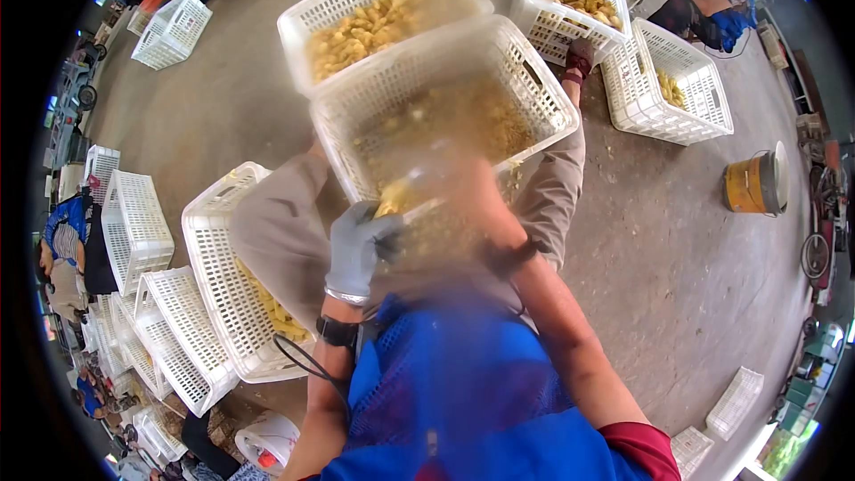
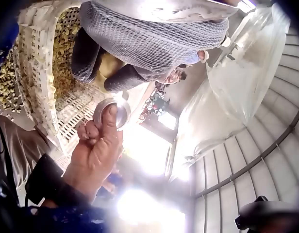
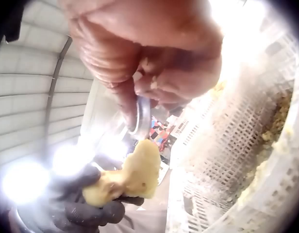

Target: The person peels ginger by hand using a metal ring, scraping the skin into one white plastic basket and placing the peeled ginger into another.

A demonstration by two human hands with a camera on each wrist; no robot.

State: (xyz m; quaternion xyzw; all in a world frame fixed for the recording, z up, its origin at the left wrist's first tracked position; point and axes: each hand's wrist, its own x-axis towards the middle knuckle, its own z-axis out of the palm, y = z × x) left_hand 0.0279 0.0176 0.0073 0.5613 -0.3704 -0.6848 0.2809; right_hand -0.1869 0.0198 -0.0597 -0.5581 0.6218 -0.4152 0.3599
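My gloved left hand [image 1: 361,245] grips a knobbly yellow piece of ginger [image 3: 142,170] over the near rim of a white basket [image 1: 334,138]. Its dark-coated fingertips curl round the ginger in both wrist views. My bare right hand [image 2: 93,160] holds a shiny round metal ring [image 2: 121,116], thumb pressed against its inside. In the right wrist view the ring's edge is just above the top of the ginger. The head view blurs my right hand and hides the ring. Brownish-yellow scraps [image 1: 481,116] lie inside the basket.
Behind the basket stands another crate [image 1: 294,31] full of ginger. Further crates [image 1: 570,27] with ginger stand at the upper right, and a large crate [image 1: 209,249] holds pieces on my left. A yellow-and-black bucket [image 1: 748,185] stands right. Other people [image 1: 712,0] sit around the floor.
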